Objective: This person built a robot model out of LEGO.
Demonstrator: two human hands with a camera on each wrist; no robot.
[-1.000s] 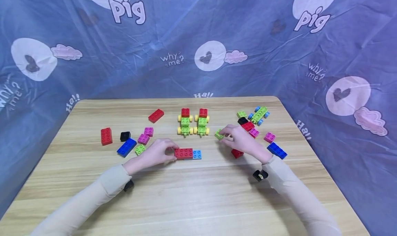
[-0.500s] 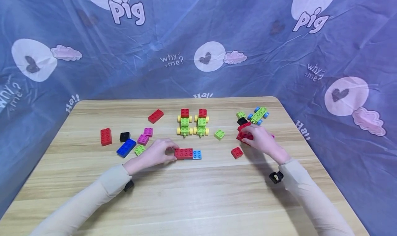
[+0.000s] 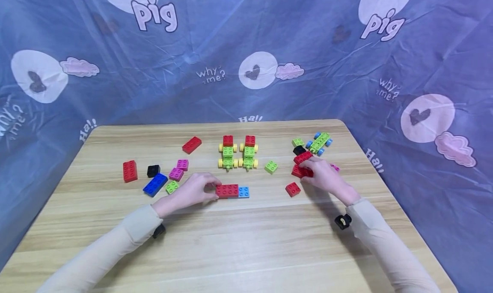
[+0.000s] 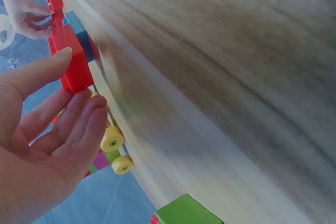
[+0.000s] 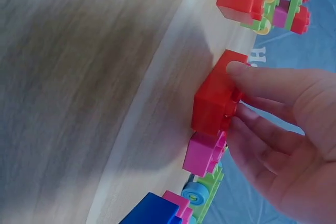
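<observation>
My left hand [image 3: 197,188] pinches the left end of a long red brick [image 3: 227,191], thumb on its side in the left wrist view. This brick sits on a light blue brick [image 3: 244,192] that sticks out to its right. Over on the right, my right hand [image 3: 325,175] holds a long red brick [image 5: 212,98] between thumb and fingers. Another red brick [image 3: 303,156] lies just beyond it. A small red brick [image 3: 292,189] lies nearer me, and a small green brick [image 3: 271,167] is to the left. A pink brick [image 5: 202,153] shows beside the held one.
Two green builds [image 3: 228,151] with yellow wheels and red tops stand side by side at centre back. A green base with blue wheels [image 3: 320,143] is at back right, beside a black brick [image 3: 299,150]. Loose bricks lie left: red [image 3: 130,171], blue [image 3: 155,185], pink [image 3: 176,174].
My right hand has moved right, away from the small green brick, and taken hold of the long red brick. The left hand keeps its grip in place.
</observation>
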